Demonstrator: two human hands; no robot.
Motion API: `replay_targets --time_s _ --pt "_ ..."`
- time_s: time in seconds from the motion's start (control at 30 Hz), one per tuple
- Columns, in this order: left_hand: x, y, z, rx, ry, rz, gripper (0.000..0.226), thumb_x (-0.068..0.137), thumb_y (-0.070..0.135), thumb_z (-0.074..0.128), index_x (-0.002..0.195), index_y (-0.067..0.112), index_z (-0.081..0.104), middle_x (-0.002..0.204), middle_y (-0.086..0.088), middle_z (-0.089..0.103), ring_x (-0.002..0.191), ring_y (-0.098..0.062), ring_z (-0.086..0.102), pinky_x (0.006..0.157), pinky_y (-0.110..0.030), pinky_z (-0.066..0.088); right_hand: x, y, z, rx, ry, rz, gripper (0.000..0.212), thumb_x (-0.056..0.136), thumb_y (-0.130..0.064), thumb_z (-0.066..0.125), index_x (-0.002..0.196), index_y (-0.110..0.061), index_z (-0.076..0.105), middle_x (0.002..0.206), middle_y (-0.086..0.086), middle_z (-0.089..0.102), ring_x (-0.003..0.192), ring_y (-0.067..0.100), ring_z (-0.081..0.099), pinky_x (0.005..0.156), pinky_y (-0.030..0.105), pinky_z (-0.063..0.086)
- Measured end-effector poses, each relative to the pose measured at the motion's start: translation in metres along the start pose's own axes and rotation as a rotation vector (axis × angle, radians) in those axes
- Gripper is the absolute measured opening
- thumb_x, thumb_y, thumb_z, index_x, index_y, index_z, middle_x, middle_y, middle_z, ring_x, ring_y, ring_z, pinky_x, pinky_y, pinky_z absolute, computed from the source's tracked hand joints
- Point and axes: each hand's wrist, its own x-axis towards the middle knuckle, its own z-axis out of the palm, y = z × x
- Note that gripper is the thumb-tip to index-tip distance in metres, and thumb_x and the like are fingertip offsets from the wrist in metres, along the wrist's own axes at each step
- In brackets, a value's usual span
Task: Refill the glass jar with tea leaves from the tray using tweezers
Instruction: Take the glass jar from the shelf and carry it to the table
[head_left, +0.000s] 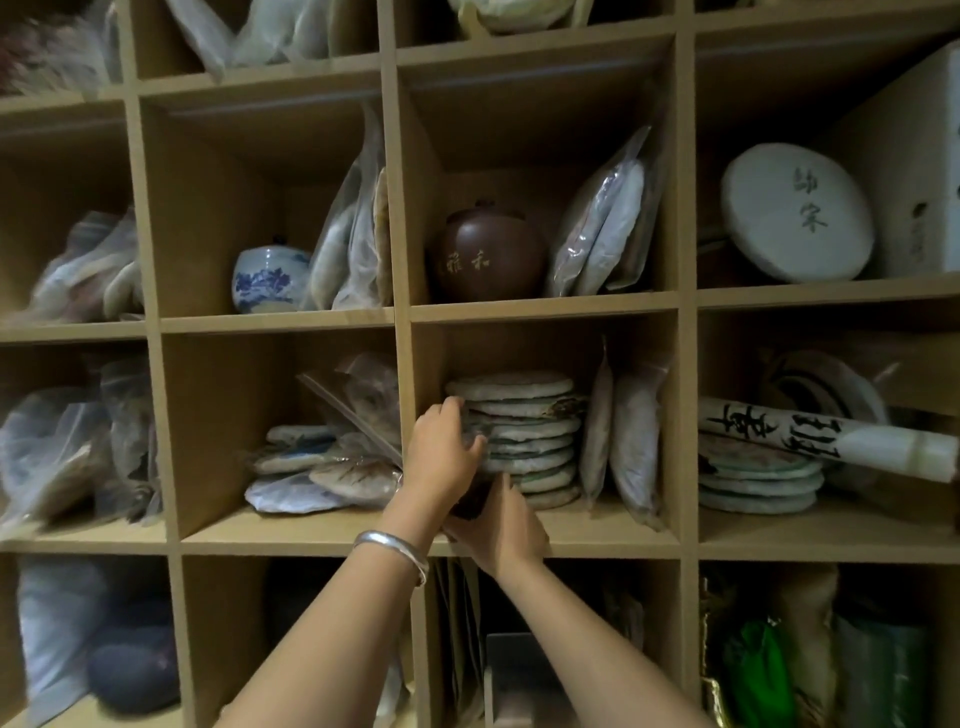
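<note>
Shelving: pale wooden cubby shelf (545, 540) filling the whole view; both arms reach up into the middle compartment of the second row from the bottom
Left hand (444, 452): raised above the right; fingers curled over the top of a jar, thumb side toward the stack of tea cakes; silver bangle (395, 551) on the wrist
Right hand (501, 530): lower, at the shelf's front edge; fingers wrapped round the bottom of the jar from beneath and from the right
Glass jar (474, 496): held between the two hands, just above the shelf board at the left front of the compartment; only a dark strip of it shows between the palms; whether it touches the board cannot be told; contents cannot be made out
Stack of tea cakes (524, 436): round paper-wrapped discs piled flat, just behind and right of the jar; left fingertips close to or touching the stack's edge, cannot tell which
Bagged cakes (631, 441): standing on edge at the right of the same compartment
Compartment above: brown clay jar (488, 254) with gold characters; more bagged discs leaning at its right
Upper left neighbour: blue-and-white porcelain jar (267, 280) beside upright bagged cakes
Right neighbour: paper-wrapped roll (826, 434) with black characters lying tilted over a low stack of cakes
</note>
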Motion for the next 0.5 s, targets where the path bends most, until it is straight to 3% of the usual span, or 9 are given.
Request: replay_targets --time_s 0.23,0.3,0.4,0.5 --pt "-0.005 0.001 -0.003 -0.109 -0.009 0.064 0.056 0.088 0.034 0.073 0.136 0.02 0.05 0.131 -0.003 0.058 0.122 -0.022 0.052 0.1 -0.041 0.048 0.002 0.011 -0.018 0.089 -0.044 0.075 0.075 0.06 -0.057 0.08 0.117 -0.02 0.05 0.117 0.002 0.064 0.111 0.024 0.059 0.093 0.047 0.049" --pt "-0.007 0.002 -0.003 -0.182 -0.033 0.073 0.055 0.085 0.035 0.075 0.133 0.023 0.051 0.131 -0.001 0.056 0.122 -0.019 0.052 0.097 -0.034 0.047 0.001 0.017 -0.025 0.147 -0.079 0.067 0.076 0.058 -0.054 0.082 0.118 -0.022 0.051 0.117 0.0 0.063 0.113 0.023 0.057 0.095 0.05 0.047" --pt "-0.013 0.002 -0.003 -0.321 -0.101 0.048 0.057 0.084 0.041 0.074 0.132 0.03 0.047 0.134 0.001 0.047 0.117 -0.012 0.047 0.088 -0.026 0.039 -0.005 0.025 -0.035 0.231 -0.112 0.016 0.078 0.055 -0.052 0.084 0.119 -0.022 0.052 0.115 -0.004 0.064 0.111 0.019 0.058 0.093 0.042 0.05" --pt "-0.023 0.002 -0.004 -0.413 -0.179 -0.014 0.065 0.083 0.052 0.071 0.138 0.031 0.042 0.136 0.001 0.047 0.118 -0.015 0.049 0.096 -0.036 0.048 -0.015 0.029 -0.046 0.257 -0.125 -0.022 0.079 0.052 -0.056 0.084 0.117 -0.023 0.051 0.108 -0.01 0.06 0.106 0.012 0.056 0.084 0.027 0.049"
